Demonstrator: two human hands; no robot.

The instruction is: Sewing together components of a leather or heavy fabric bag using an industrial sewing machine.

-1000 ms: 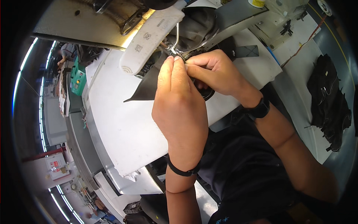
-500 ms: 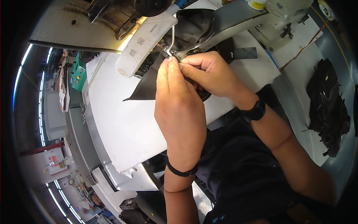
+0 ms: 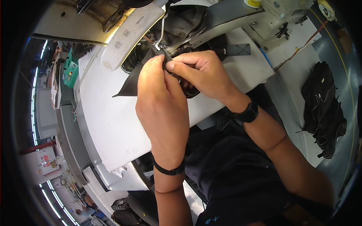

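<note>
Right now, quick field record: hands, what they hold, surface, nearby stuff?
left hand: fingers pinch the black fabric at the zipper
right hand: fingers pinch the same spot from the right
wrists: black band on left, black watch on right
surface: white table
behind: sewing machine
right side: pile of black pieces

One head-worn fisheye view looks steeply down, close over the white worktable (image 3: 113,124).

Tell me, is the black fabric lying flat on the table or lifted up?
Lifted: both hands, left hand and right hand, pinch the black fabric by the zipper.
</note>
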